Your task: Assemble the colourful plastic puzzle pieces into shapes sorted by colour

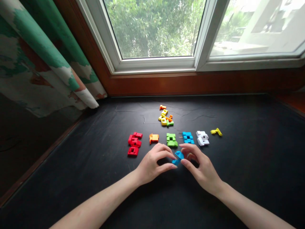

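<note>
Grips blue pc (179,155) btwn L hand (152,163) & R hand (202,164) fingers, prob. to steady it. Has red pcs (135,143) at its 10 o'clock, white pc (202,138) at 2, seemingly spaced by colour.

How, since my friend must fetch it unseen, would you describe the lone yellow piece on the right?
Below the window spreads a black surface. Right of its white toy lies the yellow piece. Unlike the other yellow pieces, clustered nearer the window, it lies alone.
</note>
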{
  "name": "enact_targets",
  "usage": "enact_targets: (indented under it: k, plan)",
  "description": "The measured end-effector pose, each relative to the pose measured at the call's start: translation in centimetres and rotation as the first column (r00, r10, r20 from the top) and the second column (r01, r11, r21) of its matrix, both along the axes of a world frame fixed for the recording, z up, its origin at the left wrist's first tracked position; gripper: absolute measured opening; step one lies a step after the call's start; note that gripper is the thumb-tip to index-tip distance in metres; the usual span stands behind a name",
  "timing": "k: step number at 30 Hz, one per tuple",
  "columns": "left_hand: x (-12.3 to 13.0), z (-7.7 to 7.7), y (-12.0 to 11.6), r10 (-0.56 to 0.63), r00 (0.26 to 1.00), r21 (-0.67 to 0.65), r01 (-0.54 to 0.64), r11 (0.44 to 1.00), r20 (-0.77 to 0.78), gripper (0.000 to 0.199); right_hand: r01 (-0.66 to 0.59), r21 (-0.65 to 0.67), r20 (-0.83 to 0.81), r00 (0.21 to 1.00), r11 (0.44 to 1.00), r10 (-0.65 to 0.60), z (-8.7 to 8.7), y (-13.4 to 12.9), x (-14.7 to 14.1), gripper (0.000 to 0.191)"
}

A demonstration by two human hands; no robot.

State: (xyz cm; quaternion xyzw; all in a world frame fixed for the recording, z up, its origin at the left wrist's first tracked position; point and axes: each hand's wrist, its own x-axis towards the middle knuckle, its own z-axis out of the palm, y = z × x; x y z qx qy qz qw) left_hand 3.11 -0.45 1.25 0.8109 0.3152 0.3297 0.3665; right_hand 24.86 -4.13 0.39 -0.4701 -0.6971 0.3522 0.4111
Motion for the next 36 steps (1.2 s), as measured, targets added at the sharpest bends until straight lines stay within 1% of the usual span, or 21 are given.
enact_targets:
  k: [3, 9, 15, 21, 32, 36]
  plan:
    - [-0.01, -0.10, 0.02, -0.015, 1.000, 0.035, 0.014, 0.999, 0.014, 0.013, -0.011, 0.001, 0.004, 1.000, 1.000, 0.011, -0.06, -0.05, 0.01, 0.030]
    - [-0.06, -0.28, 0.03, 0.002, 0.998, 0.068, -0.005, 0.998, 0.056, 0.010, -0.021, 0.018, -0.003, 1.000, 1.000, 0.021, 0.05, 0.04, -0.06, 0.030]
    - [-0.11, -0.48, 0.07, 0.015, 0.998, 0.031, -0.017, 0.999, 0.069, 0.010, -0.052, 0.039, -0.002, 0.999, 0.998, 0.052, 0.19, 0.12, -0.10, 0.021]
    - [-0.02, -0.44, 0.08, 0.026, 0.997, 0.003, -0.026, 1.000, 0.078, 0.011, -0.066, 0.018, -0.017, 0.998, 0.998, 0.066, -0.12, 0.12, -0.16, 0.015]
    - [-0.07, -0.41, 0.03, 0.052, 0.997, -0.022, -0.050, 0.998, 0.066, 0.013, -0.103, 0.049, -0.029, 0.994, 0.993, 0.104, -0.23, 0.16, -0.24, 0.018]
    - [-0.05, -0.37, -0.03, 0.059, 0.996, -0.002, -0.059, 0.998, 0.067, 0.013, -0.097, 0.053, -0.032, 0.995, 0.994, 0.099, -0.28, 0.18, -0.27, 0.018]
